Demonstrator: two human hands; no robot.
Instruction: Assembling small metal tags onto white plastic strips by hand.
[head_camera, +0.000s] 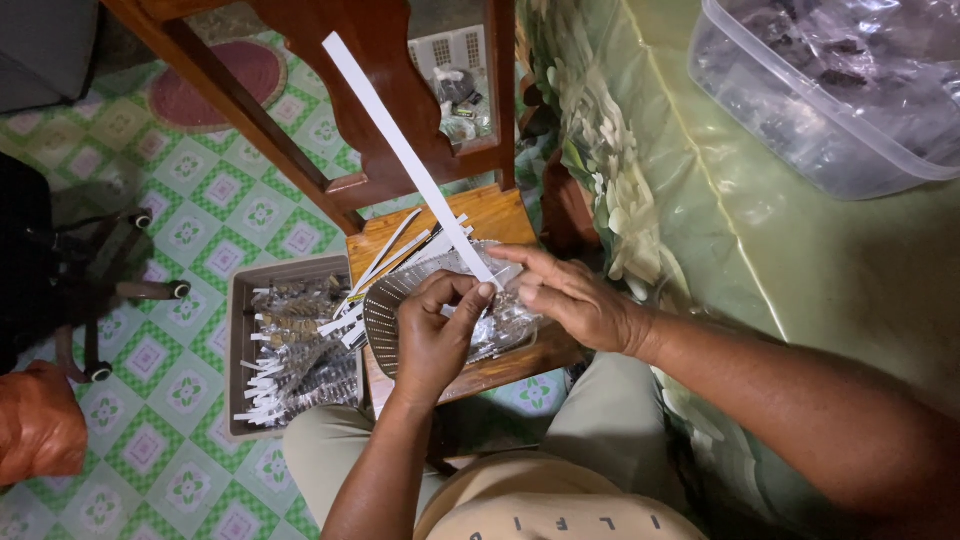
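A long white paper strip (400, 150) ran slantwise from the upper middle of the view, across the red-brown back of a wooden chair (380, 110), down to the two hands that met over the chair's seat. Its lower end lay pinched between the fingertips of both hands, with nearly all of its length standing free above and to the left of the fingers. The left hand (435, 335) was curled, thumb and forefinger closed on the strip's lower tip; the right hand (570, 295) came in from the right, its fingers laid flatter, the fingertips pressing the same end just beside the left thumb. Directly beneath the hands, resting on the seat, was a small round woven basket (385, 315), and over it lay a crinkled clear plastic bag (500, 325) whose contents could not be made out. Several shorter white strips (385, 265) fanned out across the basket's upper left rim. To the left of the chair seat sat a grey rectangular tray (240, 350) filled with small packets in clear wrap, each tipped with white paper. At the upper right, on a glossy green floral tablecloth (750, 230), stood a clear plastic tub (830, 100) holding dark pieces. The floor (200, 220) below was tiled in a green and white pattern.
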